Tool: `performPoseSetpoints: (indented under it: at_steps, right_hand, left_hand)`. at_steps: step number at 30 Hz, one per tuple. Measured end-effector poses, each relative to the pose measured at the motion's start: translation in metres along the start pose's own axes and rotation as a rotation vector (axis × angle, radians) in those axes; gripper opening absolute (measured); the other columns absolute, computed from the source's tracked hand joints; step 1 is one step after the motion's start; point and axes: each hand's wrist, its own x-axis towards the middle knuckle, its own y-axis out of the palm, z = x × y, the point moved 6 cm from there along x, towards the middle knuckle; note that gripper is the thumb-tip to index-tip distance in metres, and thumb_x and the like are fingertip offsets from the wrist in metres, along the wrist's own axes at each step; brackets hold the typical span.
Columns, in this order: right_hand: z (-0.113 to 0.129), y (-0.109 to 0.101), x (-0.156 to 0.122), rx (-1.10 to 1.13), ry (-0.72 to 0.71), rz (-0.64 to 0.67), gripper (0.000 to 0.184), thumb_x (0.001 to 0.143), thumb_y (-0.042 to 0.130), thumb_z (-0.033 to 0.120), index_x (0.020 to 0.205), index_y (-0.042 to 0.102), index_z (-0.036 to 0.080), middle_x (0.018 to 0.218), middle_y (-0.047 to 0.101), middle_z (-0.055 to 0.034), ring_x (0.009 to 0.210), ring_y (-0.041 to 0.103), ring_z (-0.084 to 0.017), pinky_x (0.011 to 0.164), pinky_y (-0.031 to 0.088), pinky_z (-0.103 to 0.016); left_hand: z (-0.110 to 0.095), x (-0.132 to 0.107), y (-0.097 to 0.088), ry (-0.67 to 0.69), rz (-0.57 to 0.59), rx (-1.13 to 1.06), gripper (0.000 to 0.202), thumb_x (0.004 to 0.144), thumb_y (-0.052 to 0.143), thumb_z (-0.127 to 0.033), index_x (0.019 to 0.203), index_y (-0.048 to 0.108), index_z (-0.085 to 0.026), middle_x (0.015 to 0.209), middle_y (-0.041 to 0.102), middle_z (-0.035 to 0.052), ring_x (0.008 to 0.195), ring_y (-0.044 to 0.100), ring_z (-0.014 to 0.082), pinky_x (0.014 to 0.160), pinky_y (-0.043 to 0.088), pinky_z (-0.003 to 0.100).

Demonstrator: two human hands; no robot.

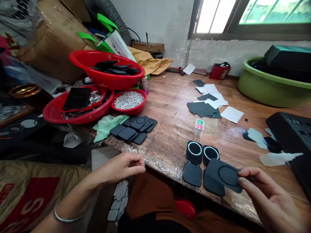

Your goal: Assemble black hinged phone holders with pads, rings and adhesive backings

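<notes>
Between thumb and fingers, my right hand (267, 194) pinches the edge of a thin black square sheet with a ring mark (227, 174). The sheet is tilted over a dark rounded square pad (213, 187) and covers part of it. Left of that lies another dark rounded square pad (192, 174). Just behind are two black pieces with pale rings, the left (194, 149) and the right (211, 152). My left hand (127, 165) hovers at the table's front edge, fingers curled in, with nothing visible in it.
Dark square pads (136, 127) lie in a loose pile beside a pale green cloth (109, 126). Red bowls stand at the left, one full of small metal parts (129, 99). White and dark sheets (206, 103) are scattered farther back. A green tub (274, 85) and a black device (291, 139) are at the right.
</notes>
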Motion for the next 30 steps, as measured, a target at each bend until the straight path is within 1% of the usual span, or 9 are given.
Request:
performPoseSetpoints:
  at_steps: [2,5,10,13,17,21,23,27,30]
  right_hand:
    - [0.009,0.014,-0.01,0.076,0.033,0.09,0.035,0.076,0.069,0.042,0.098,0.056,0.018,0.088,0.063,-0.006,0.077,0.063,-0.016,0.062,0.052,-0.014]
    - [0.022,0.034,-0.022,0.192,0.072,0.147,0.032,0.083,0.062,0.041,0.104,0.052,0.019,0.098,0.061,-0.0072,0.088,0.062,-0.015,0.071,0.052,-0.015]
    - [0.028,0.038,-0.018,0.16,-0.055,0.066,0.054,0.081,0.066,0.037,0.127,0.042,0.022,0.122,0.053,-0.0096,0.106,0.057,-0.017,0.085,0.052,-0.022]
    - [0.014,0.031,-0.009,0.244,0.024,0.046,0.053,0.078,0.069,0.041,0.121,0.048,0.02,0.122,0.054,-0.0107,0.106,0.057,-0.02,0.08,0.054,-0.025]
    - [-0.002,0.034,-0.007,0.357,0.227,0.158,0.037,0.08,0.065,0.05,0.083,0.059,0.014,0.084,0.06,-0.0053,0.076,0.057,-0.014,0.069,0.05,-0.021]
    - [-0.011,0.018,-0.001,0.392,0.218,-0.061,0.037,0.076,0.069,0.049,0.08,0.061,0.013,0.078,0.057,-0.0027,0.07,0.049,-0.01,0.065,0.044,-0.018]
    - [-0.021,0.011,0.002,0.451,0.256,-0.135,0.037,0.074,0.072,0.048,0.082,0.062,0.014,0.077,0.055,-0.0021,0.069,0.047,-0.01,0.064,0.042,-0.018]
    - [-0.033,0.007,0.005,0.509,0.32,-0.11,0.037,0.072,0.075,0.046,0.077,0.061,0.013,0.071,0.053,-0.0014,0.066,0.046,-0.009,0.063,0.04,-0.018]
    - [-0.034,0.007,0.004,0.49,0.323,-0.075,0.037,0.071,0.075,0.048,0.075,0.062,0.013,0.072,0.055,-0.0023,0.066,0.048,-0.01,0.062,0.04,-0.018]
  left_hand:
    - [-0.049,0.014,0.032,0.129,0.052,-0.207,0.024,0.082,0.061,-0.038,0.097,0.06,-0.019,0.087,0.059,0.0016,0.078,0.054,0.0135,0.069,0.041,0.02]
    - [-0.097,0.042,0.077,0.245,0.095,-0.382,0.062,0.069,0.077,-0.034,0.124,0.05,-0.024,0.109,0.055,0.0044,0.093,0.053,0.0156,0.08,0.043,0.023]
    - [-0.112,0.082,0.119,0.177,0.104,-0.557,0.033,0.072,0.072,-0.039,0.088,0.057,-0.014,0.074,0.054,0.0003,0.066,0.048,0.0106,0.06,0.037,0.021]
    - [-0.113,0.089,0.121,0.164,0.053,-0.659,0.035,0.07,0.073,-0.04,0.085,0.054,-0.014,0.075,0.056,0.0014,0.066,0.051,0.0113,0.061,0.038,0.021]
    - [-0.117,0.088,0.12,0.227,-0.032,-0.491,0.031,0.076,0.069,-0.038,0.095,0.057,-0.016,0.087,0.058,0.0043,0.08,0.056,0.0167,0.07,0.044,0.025]
    - [-0.115,0.085,0.107,0.344,-0.527,-0.053,0.076,0.074,0.071,-0.028,0.139,0.033,-0.032,0.134,0.037,0.0081,0.125,0.038,0.0256,0.105,0.032,0.038]
    - [-0.11,0.086,0.109,0.337,-0.655,0.104,0.094,0.069,0.076,-0.026,0.145,0.022,-0.034,0.137,0.027,0.0087,0.132,0.027,0.0282,0.11,0.023,0.043]
    - [-0.094,0.098,0.111,0.263,-0.544,0.165,0.107,0.061,0.079,-0.022,0.147,0.016,-0.035,0.133,0.028,0.0091,0.128,0.033,0.0288,0.107,0.029,0.042]
    - [-0.083,0.1,0.093,0.196,-0.442,0.129,0.106,0.064,0.072,-0.016,0.148,0.011,-0.035,0.127,0.038,0.0084,0.116,0.046,0.0254,0.101,0.036,0.039]
